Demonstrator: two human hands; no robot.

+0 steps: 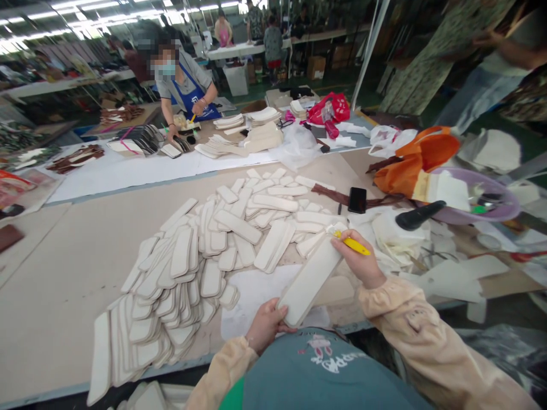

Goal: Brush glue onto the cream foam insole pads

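Observation:
My left hand (270, 323) is closed on the near end of a long off-white panel (308, 283) with rounded corners, thumb on top. The panel is tilted, its far end pointing up and to the right. At that far end is my right hand (360, 260), its fingers closed round a yellow-handled brush (355, 245). The brush head lies close to the panel's end and is partly hidden, so contact is unclear. To the left spreads a big heap of similar off-white panels (183, 250), overlapping and fanned out. A white sheet (252, 290) lies under the work.
On the right are a black phone (358, 200), a dark-handled tool (421, 215), an orange bag (401, 176) and a purple basin (508, 199). Across the table a co-worker (183, 85) in a blue apron handles stacked pieces. A red bag (335, 108) lies behind.

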